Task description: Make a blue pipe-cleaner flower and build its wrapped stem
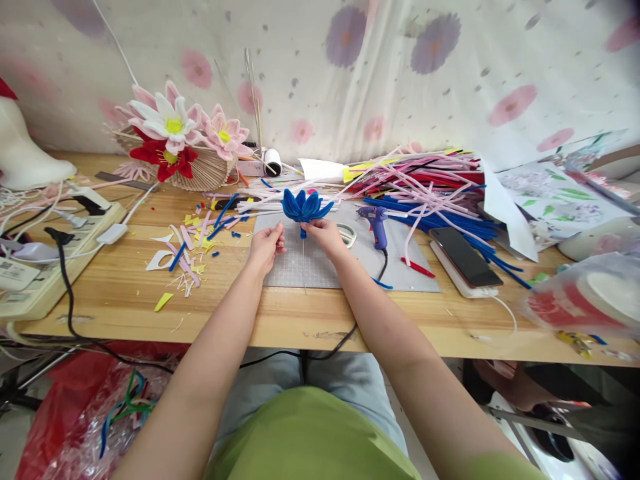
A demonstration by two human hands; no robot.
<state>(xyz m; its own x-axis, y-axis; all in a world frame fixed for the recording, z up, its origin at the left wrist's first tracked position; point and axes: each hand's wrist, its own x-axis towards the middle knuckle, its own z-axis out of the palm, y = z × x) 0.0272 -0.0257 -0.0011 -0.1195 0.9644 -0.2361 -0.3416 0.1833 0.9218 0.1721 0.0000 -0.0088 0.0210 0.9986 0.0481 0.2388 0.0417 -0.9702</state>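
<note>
A blue pipe-cleaner flower (303, 205) stands upright over the grey cutting mat (320, 267), on a thin wire stem that runs down toward me. My right hand (325, 236) pinches it just under the petals. My left hand (267, 245) sits close beside it on the left, fingers curled near the stem; what it grips is too small to see. A blue glue gun (376, 223) stands on the mat just right of my right hand.
A pile of pink and blue pipe cleaners (425, 187) lies at the back right, a phone (463, 257) in front of it. Finished pink, white and red flowers (173, 137) sit back left. A power strip (55, 257) and coloured scraps (190, 247) lie at left.
</note>
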